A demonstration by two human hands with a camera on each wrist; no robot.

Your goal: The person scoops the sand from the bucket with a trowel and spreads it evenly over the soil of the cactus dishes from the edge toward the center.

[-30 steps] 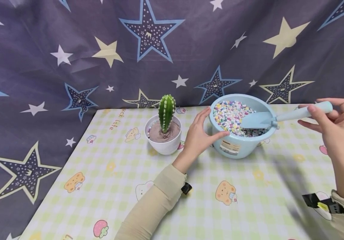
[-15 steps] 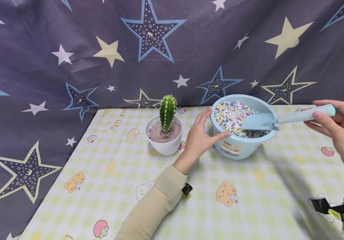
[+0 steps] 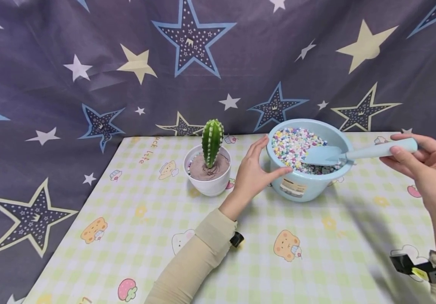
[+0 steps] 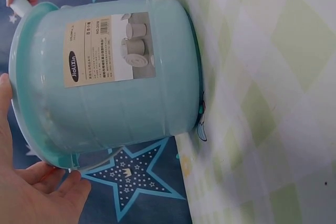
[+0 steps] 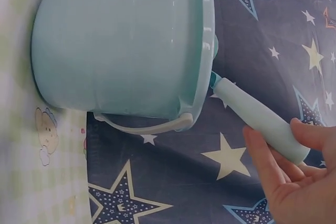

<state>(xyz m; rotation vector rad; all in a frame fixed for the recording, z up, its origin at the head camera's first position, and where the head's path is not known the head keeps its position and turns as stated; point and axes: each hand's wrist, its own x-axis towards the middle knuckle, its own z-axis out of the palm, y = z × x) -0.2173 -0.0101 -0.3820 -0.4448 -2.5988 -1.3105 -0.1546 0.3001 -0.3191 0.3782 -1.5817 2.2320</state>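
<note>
Two hands at work over a checked tablecloth (image 3: 164, 236). Left hand (image 3: 254, 171), fingers straight, pressed flat against the left wall of the pale blue bucket (image 3: 301, 185), thumb along its near side; grip open, nothing enclosed. Right hand (image 3: 427, 169) pinching the far end of the pale blue trowel (image 3: 339, 154) between thumb and fingers. Trowel blade resting on the coloured pebbles (image 3: 292, 145) inside the bucket, handle crossing the right rim. Bucket standing upright near the far edge of the table, right of centre, paper label facing the near edge. White pot (image 3: 208, 179) with green cactus (image 3: 211, 141) just beside the left hand, also near the far edge. Star-printed curtain (image 3: 88, 63) behind.
</note>
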